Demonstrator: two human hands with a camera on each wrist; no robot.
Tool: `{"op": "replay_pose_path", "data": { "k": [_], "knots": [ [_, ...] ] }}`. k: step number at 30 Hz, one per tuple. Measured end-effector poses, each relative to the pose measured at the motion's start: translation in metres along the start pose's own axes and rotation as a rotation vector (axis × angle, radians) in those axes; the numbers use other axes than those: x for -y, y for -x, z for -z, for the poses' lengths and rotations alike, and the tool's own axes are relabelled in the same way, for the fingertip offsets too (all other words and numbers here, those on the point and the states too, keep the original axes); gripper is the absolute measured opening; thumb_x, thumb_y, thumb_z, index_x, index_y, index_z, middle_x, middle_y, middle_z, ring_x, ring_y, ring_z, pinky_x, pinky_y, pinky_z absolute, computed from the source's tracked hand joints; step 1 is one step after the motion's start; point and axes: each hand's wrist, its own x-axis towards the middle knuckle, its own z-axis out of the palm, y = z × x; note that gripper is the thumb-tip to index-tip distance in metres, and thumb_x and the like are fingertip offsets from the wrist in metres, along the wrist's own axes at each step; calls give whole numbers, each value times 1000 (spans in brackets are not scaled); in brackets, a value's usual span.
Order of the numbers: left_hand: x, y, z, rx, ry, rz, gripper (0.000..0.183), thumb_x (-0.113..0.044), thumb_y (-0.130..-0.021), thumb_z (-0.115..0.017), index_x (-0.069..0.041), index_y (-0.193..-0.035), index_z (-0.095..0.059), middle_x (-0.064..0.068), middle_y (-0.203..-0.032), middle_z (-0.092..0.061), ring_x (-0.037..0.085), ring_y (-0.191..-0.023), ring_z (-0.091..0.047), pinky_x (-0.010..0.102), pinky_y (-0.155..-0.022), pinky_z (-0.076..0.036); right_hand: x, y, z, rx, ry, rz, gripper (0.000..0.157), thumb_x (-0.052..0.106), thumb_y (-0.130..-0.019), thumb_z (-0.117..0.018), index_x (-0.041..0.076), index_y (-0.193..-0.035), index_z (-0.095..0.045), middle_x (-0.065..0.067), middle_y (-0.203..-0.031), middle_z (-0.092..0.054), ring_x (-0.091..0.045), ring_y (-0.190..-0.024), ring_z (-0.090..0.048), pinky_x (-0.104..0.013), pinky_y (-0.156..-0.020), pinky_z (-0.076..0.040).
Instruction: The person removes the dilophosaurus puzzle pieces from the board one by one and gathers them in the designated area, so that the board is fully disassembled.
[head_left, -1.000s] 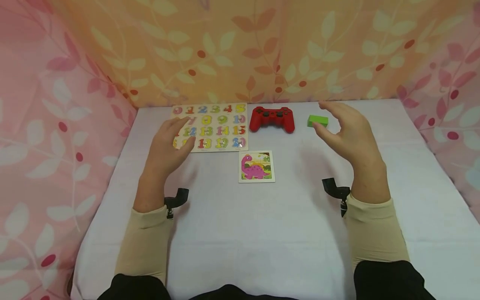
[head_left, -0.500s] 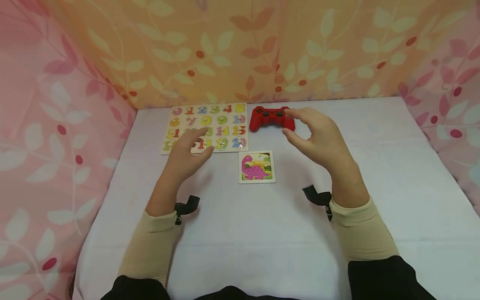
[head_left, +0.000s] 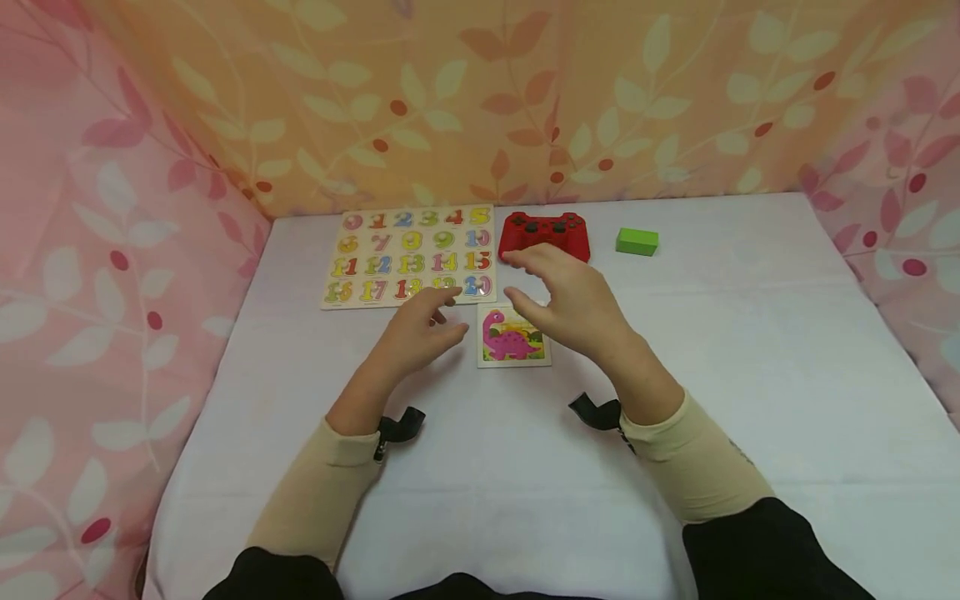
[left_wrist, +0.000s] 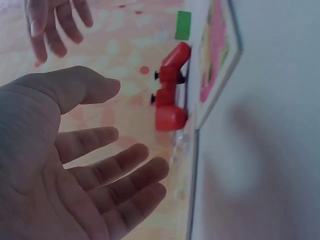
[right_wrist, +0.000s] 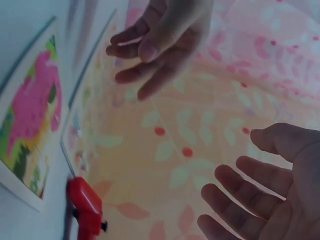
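1. Both hands had drawn inward since a second earlier, the left hand (head_left: 416, 337) and the right hand (head_left: 573, 304) closer together and raised above the table.
2. White cloth on the table (head_left: 495, 467) spread below and around them.
3. Beyond the left hand lay the number board (head_left: 408, 252), its near right part partly behind those fingertips in the head view.
4. Each hand had its fingers spread and gently bent, thumb held apart, fingertips toward the other hand.
5. Just beyond the right hand's fingers sat the red controller (head_left: 545, 227).
6. Between and below the hands, the dinosaur puzzle (head_left: 512, 340) lay flat, its far right corner behind the right hand.
7. Farther out, right of the right hand and well apart, rested the green block (head_left: 637, 242).
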Motion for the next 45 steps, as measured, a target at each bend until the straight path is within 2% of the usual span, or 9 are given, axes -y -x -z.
{"op": "replay_pose_path", "data": {
  "k": [4,8,11,16,19,22,26,33,45],
  "knots": [
    [2,-3,-14,55,-81,19,63,-32,-93,-76,-16,-149,-54,8,-127,-62,24,-99,-58,40,-78,-51,1,-3,-16,113,24,-50,47,31,-95,-72,13,-138,-65,-4,-129,-64,-20,-107,-64,-39,-85,-55],
    [6,-5,-24,94,-127,48,65,-35,-92,-76,-17,-150,-53,7,-125,-63,24,-101,-60,43,-85,-51,-3,-7,-31,206,12,-126,48,32,-95,-72,15,-139,-66,-3,-125,-65,-20,-103,-63,-39,-82,-54],
    [8,-5,-29,115,-139,58,65,-36,-93,-75,-16,-151,-52,7,-120,-63,23,-104,-58,45,-91,-49,-10,-10,-43,266,-19,-177,47,30,-95,-72,12,-138,-66,-4,-114,-66,-21,-95,-62,-38,-77,-52],
    [10,-5,-35,130,-142,43,65,-37,-93,-75,-14,-150,-54,4,-107,-58,22,-96,-53,40,-82,-47,-27,-12,-65,401,-84,-240,45,24,-96,-71,7,-137,-66,-6,-102,-64,-21,-92,-59,-38,-79,-51],
    [11,-5,-37,129,-163,26,64,-38,-92,-75,-13,-148,-57,2,-103,-56,21,-91,-51,37,-77,-45,-35,-11,-76,462,-104,-233,47,23,-97,-69,4,-140,-63,-8,-102,-63,-22,-93,-58,-37,-82,-50],
    [15,-6,-40,127,-210,-3,63,-40,-92,-75,-12,-146,-59,2,-99,-54,21,-87,-50,36,-74,-42,-42,-10,-85,468,-101,-203,48,22,-98,-68,0,-140,-62,-10,-100,-61,-23,-91,-56,-37,-81,-48],
    [19,-8,-42,114,-262,-52,62,-40,-92,-75,-12,-144,-60,3,-96,-53,21,-82,-48,36,-72,-39,-49,-11,-92,422,-80,-167,40,15,-96,-67,-3,-132,-66,-10,-94,-59,-23,-86,-53,-36,-76,-44],
    [21,-9,-42,111,-270,-64,62,-41,-92,-75,-12,-145,-60,3,-95,-53,21,-82,-48,36,-72,-38,-53,-14,-98,381,-91,-190,30,11,-94,-66,-2,-121,-70,-8,-87,-55,-21,-82,-52,-35,-73,-42],
    [22,-9,-42,110,-284,-88,60,-39,-93,-74,-11,-144,-61,3,-98,-55,21,-84,-49,37,-73,-39,-52,-11,-104,363,-55,-234,35,20,-95,-68,2,-125,-63,-12,-112,-55,-25,-92,-54,-40,-85,-47]
  ]
}}
